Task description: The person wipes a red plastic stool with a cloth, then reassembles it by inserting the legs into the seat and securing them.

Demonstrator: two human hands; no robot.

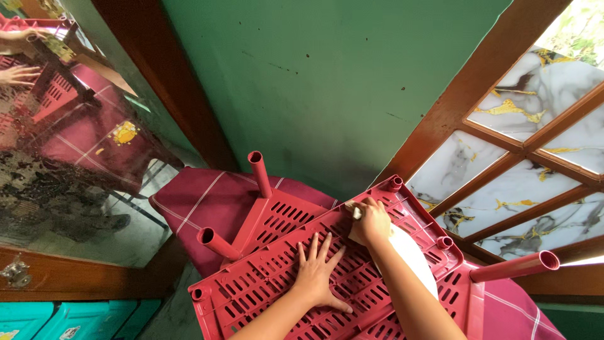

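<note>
A dark red plastic rack with slotted panels and tube legs pointing up lies on a table covered with a maroon checked cloth. My left hand rests flat on the slotted surface, fingers spread. My right hand is closed around a white cloth and presses it against the rack near its far edge.
A green wall stands just behind the rack. At left, a mirrored glass pane in a brown wooden frame reflects the table and hands. A wooden window frame with marbled panels is at right. Teal boxes sit at lower left.
</note>
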